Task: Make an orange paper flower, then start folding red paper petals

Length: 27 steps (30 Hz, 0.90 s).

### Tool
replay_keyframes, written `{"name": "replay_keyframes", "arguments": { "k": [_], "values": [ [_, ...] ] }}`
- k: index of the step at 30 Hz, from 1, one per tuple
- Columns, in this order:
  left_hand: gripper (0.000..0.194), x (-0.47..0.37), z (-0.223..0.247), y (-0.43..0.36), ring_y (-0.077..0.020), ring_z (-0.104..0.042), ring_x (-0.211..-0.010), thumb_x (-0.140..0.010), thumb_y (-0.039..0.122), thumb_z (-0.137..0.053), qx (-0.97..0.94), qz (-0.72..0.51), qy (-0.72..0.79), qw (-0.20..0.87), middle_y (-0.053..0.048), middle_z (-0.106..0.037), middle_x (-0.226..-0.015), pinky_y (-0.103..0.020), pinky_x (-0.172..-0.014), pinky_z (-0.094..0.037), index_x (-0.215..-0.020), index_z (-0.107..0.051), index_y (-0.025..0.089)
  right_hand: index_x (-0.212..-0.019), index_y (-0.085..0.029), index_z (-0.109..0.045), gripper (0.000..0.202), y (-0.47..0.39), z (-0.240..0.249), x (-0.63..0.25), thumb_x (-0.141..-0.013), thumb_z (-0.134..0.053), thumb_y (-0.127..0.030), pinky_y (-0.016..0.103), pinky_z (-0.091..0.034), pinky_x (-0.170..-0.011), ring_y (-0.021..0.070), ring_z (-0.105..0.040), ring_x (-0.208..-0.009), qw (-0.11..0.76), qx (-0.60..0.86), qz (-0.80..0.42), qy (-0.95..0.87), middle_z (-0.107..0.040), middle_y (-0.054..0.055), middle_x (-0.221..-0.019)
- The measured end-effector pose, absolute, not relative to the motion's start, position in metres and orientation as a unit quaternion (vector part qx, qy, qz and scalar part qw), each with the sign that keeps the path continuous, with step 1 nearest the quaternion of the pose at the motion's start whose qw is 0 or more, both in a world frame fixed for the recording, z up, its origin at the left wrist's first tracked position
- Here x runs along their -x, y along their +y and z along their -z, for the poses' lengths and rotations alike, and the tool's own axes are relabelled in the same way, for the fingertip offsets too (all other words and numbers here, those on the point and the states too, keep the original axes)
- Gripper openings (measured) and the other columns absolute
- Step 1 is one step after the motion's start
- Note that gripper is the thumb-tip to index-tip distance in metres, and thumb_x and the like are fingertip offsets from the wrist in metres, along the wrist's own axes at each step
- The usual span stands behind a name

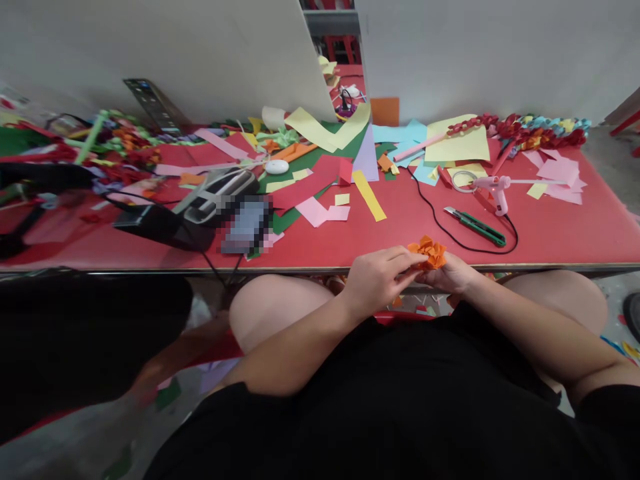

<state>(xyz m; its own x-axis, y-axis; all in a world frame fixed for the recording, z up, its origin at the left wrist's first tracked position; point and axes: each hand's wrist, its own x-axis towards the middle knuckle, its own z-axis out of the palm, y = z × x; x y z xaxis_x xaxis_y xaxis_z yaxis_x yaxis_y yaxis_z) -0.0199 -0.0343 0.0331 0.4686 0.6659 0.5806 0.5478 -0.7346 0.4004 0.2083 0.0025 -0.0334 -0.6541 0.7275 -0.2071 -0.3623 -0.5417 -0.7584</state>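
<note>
We can pass along the near tabletop (320, 248) between phone (247, 223) and cord (441, 225); farther right, cutter (476, 227) and glue gun (499, 192) obstruct.

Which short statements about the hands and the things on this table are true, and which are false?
1. The left hand and right hand both touch the ruffled orange paper. True.
2. On the red table, the green cutter lies nearer the front edge than the glue gun. True.
3. The right hand holds the cutter. False: it lies on the table.
4. The deep-yellow paper strip lies left of the cutter. True.
5. The glue gun's body is black. False: it is pink.
</note>
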Motion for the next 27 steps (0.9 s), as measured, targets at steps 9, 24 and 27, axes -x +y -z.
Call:
{"name": "replay_keyframes", "arguments": {
  "k": [9,24,27],
  "values": [
    [0.016,0.025,-0.034,-0.031,-0.0159,-0.083,-0.098,-0.114,0.029,-0.072,-0.856,-0.376,0.343,0.089,-0.003,-0.088,-0.112,-0.026,-0.08,-0.06,-0.12,-0.086,0.025,-0.114,-0.025,-0.084,0.042,0.003,0.036,-0.208,-0.084,-0.101,-0.05,0.024,-0.062,-0.083,0.0136,-0.074,-0.094,0.329,0.252,-0.852,-0.321,-0.082,0.002,-0.114],
    [0.017,0.042,-0.045,-0.022,-0.0166,-0.081,-0.099,-0.114,0.035,-0.071,-0.906,-0.248,0.324,0.114,0.0,-0.088,-0.112,-0.028,-0.072,-0.051,-0.115,-0.087,0.028,-0.096,-0.022,-0.081,0.035,-0.003,0.049,-0.204,-0.086,-0.1,-0.05,0.027,-0.06,-0.077,0.0155,-0.071,-0.082,0.314,0.274,-0.842,-0.343,-0.08,0.002,-0.092],
    [0.018,0.046,-0.047,-0.019,-0.0162,-0.079,-0.099,-0.115,0.034,-0.069,-0.911,-0.232,0.311,0.138,0.0,-0.087,-0.114,-0.027,-0.073,-0.049,-0.117,-0.086,0.028,-0.096,-0.022,-0.081,0.033,-0.004,0.049,-0.203,-0.086,-0.101,-0.047,0.026,-0.06,-0.076,0.0137,-0.068,-0.079,0.295,0.277,-0.85,-0.336,-0.079,0.001,-0.09]
  ]
}}
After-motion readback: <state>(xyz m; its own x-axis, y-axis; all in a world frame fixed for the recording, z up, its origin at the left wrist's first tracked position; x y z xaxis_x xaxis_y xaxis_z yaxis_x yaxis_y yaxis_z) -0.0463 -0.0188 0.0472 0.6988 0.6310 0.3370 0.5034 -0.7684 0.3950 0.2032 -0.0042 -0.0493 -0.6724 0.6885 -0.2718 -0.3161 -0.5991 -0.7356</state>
